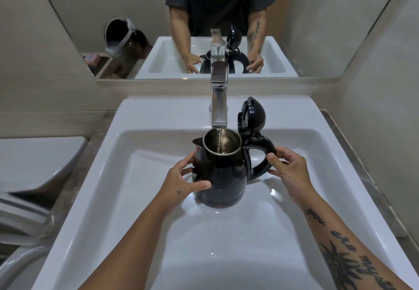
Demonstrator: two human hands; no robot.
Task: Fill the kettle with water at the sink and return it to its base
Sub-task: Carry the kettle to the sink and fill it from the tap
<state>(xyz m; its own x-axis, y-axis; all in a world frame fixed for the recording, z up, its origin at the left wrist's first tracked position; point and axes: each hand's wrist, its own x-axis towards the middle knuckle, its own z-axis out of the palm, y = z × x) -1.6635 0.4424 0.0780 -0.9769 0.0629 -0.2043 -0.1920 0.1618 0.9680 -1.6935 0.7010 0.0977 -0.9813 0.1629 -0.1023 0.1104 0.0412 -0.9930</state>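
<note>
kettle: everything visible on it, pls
The kettle is glossy black, plastic-looking, with a steel-lined mouth, spout pointing left and loop handle on the right. Its hinged lid stands open. It sits upright in the sink under the tap, a thin stream falling in. The left hand grips its body; the right hand pinches the handle.

Mirror: wide, fixed to the back wall, lower edge just above a narrow tiled ledge.
Wall tiles: large, pale beige, matte, on the left and right side walls; thin grout lines.
Bench: mottled grey-brown stone, showing as narrow strips at left and right.
Toilet: white, at far left beside the bench; cistern lid above, seat rim lower down, partly cut off by the frame.
Pink box: small, seen only as a reflection at the mirror's lower left; details too small to read.
</note>
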